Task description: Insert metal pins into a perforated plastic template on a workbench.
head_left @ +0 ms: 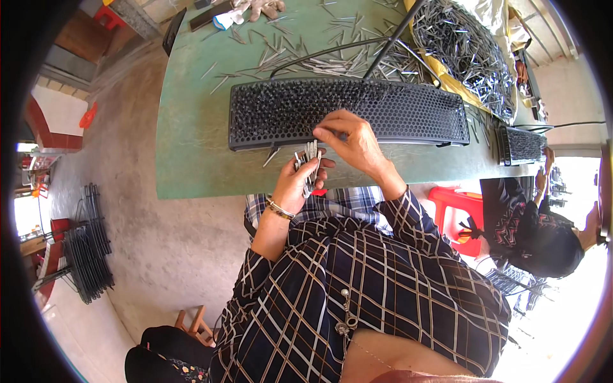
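A long black perforated panel lies across the table, its many round holes in rows. Dark pieces stand in the holes toward its left part. My left hand is closed around a bundle of thin grey strips, just off the panel's front edge. Above that bundle, my right hand hovers at the panel's front edge, thumb and fingers pinched together. Whatever sits between those fingertips is too small to make out. One loose strip lies on the table by the panel's front edge.
Black bars rise behind the panel. Loose strips scatter over the green table; a yellow-edged sack holds many more. At right, another person works at a similar panel, near a red stool.
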Tool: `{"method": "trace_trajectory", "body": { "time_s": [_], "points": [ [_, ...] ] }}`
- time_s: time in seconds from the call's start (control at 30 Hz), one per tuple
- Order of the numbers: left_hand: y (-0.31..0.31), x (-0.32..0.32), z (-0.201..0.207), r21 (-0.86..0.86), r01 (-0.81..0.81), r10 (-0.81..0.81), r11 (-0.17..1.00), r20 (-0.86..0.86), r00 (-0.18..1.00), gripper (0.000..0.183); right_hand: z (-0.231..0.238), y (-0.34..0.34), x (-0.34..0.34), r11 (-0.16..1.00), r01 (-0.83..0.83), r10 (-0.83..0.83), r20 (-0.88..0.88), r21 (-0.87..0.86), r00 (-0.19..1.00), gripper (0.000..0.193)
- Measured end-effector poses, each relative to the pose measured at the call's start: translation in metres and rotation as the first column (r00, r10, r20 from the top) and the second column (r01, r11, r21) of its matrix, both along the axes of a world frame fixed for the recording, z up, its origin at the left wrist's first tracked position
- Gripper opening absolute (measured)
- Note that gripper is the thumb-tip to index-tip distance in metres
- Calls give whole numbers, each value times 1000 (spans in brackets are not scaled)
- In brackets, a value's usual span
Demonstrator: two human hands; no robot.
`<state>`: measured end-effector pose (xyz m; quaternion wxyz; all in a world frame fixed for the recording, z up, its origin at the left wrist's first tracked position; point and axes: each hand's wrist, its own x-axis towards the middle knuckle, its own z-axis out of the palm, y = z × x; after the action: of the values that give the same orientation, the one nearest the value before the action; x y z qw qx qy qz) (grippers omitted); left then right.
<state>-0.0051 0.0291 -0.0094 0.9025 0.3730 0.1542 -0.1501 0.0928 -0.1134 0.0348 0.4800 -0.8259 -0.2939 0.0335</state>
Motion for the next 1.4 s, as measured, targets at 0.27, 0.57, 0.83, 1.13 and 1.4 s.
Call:
{"method": "trace_trajectory", "body": {
  "time_s": [0.27, 0.57, 0.83, 1.13, 1.4],
  "points": [
    [-10, 3, 1, 65, 38, -41, 997, 49, 998, 26, -10, -14, -3, 977, 83, 31, -514, 198, 858, 19],
    [-17, 8, -5, 19, 29, -29, 999, -1, 1000, 27, -2, 0, 7, 942, 252, -227, -134, 220, 965, 23],
    [-14, 4, -11, 47, 79, -78, 996, -32, 996, 27, -26, 10, 12, 978, 115, -173, 369, 174, 913, 20],
    [-9, 2, -3, 54, 54, -51, 997, -48, 998, 28, -21, 6, 9, 999, 31, -22, 545, -8, 838, 20],
    [-8, 3, -1, 23, 33, -32, 999, -12, 999, 28, -28, 5, 9, 998, 34, -10, 471, -43, 882, 21]
  ]
}}
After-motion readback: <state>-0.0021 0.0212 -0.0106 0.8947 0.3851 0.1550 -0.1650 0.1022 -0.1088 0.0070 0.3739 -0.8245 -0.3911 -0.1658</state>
